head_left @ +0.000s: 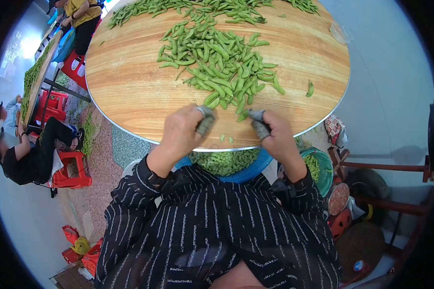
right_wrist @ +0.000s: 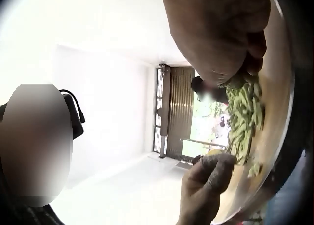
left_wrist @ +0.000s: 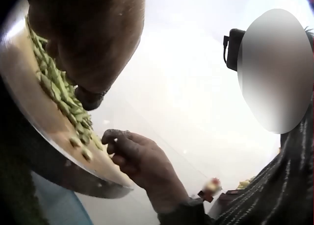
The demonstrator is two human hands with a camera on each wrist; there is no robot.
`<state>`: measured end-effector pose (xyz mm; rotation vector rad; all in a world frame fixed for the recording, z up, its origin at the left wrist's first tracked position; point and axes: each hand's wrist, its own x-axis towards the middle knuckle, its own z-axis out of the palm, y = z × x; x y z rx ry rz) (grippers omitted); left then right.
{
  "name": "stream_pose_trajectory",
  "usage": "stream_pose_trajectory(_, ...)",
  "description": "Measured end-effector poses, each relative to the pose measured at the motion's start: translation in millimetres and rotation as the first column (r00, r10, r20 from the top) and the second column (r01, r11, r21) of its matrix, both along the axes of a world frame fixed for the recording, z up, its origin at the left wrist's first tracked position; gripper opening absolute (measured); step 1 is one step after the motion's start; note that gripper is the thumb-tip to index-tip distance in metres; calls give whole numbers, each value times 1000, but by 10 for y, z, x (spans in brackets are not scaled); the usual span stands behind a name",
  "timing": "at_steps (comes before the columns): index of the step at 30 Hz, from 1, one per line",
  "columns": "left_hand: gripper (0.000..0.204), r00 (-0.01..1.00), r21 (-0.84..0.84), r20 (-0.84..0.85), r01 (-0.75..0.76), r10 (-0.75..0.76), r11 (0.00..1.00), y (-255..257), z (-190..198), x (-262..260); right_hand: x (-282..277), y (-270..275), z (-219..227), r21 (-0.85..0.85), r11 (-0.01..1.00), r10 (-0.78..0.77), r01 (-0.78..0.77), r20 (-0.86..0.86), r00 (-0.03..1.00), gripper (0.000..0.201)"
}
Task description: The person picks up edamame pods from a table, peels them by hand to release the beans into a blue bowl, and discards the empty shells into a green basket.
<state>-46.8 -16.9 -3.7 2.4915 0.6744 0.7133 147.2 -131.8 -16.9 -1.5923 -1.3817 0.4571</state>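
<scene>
Green bean pods lie heaped on the round wooden table. At the heap's near end is my left hand, its fingers curled and grey wrapping on the thumb. Opposite it, my right hand is curled too, also with grey wrapping, its tips beside a pod. The left wrist view shows the right hand with thumb and forefinger bent together; the right wrist view shows the left hand likewise. Whether either holds something small cannot be told. Two loose beans lie between the hands.
Below the table edge is a blue basin of shelled beans. A green basket with pods stands at the right, near wooden furniture. A clear container sits at the table's far right. People sit at another table on the left.
</scene>
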Motion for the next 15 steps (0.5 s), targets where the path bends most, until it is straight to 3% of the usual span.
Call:
stream_pose_trajectory(1, 15, 992, 36, -21, -127, 128, 991, 39, 26, -15, -52, 35, 24, -37, 998, 63, -59, 96, 993, 17)
stream_pose_trajectory(4, 18, 972, 23, -155, -178, 179, 984, 189, -55, -62, -196, 198, 133, -114, 985, 158, -133, 255, 954, 16)
stream_pose_trajectory(8, 20, 962, -3, -204, -189, 184, 982, 223, -92, -1, -388, 519, 204, -250, 945, 302, -213, 411, 860, 13)
stream_pose_trajectory(11, 21, 941, 14, -285, -186, 182, 982, 257, -49, -30, -370, 718, 21, -147, 961, 275, -233, 541, 795, 14)
stream_pose_trajectory(15, 23, 939, -93, -297, -207, 171, 974, 266, -39, -166, -142, 666, 60, -82, 987, 160, -138, 516, 841, 15)
